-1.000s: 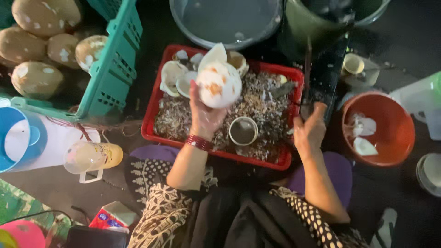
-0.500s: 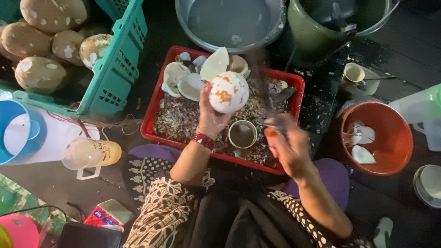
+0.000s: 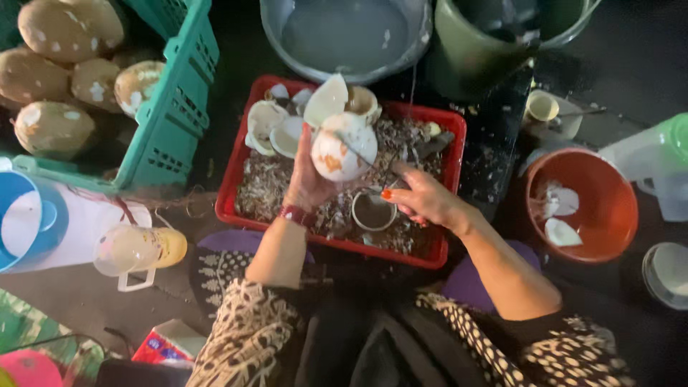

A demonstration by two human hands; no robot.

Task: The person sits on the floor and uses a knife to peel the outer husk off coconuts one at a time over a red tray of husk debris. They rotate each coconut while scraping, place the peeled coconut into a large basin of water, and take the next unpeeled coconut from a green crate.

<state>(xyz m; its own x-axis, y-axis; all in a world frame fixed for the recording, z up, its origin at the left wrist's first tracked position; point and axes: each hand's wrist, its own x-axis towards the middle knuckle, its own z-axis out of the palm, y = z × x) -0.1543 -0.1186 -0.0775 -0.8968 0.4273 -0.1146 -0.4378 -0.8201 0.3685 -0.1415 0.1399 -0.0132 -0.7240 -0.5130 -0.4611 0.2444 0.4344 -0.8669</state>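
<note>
Two hands work over a red tray [image 3: 231, 188]. The left hand [image 3: 309, 183] is wrapped from below around a peeled, pale coconut [image 3: 342, 147] stained orange, holding it raised above the middle of the tray. The right hand [image 3: 423, 197] is closed on a thin dark blade [image 3: 390, 170], whose tip reaches toward the coconut's right side; the blade is blurred, so its exact contact cannot be told. Just beneath both hands a small round cup [image 3: 373, 211] sits among brown husk scrapings that cover the tray floor. White shell pieces [image 3: 276, 129] lie heaped at the tray's far end. Left of the tray stands a green crate [image 3: 172, 122] of unpeeled coconuts; right of it an orange bowl [image 3: 609, 215] holds white pieces. A grey basin [image 3: 344, 36] stands beyond the tray
</note>
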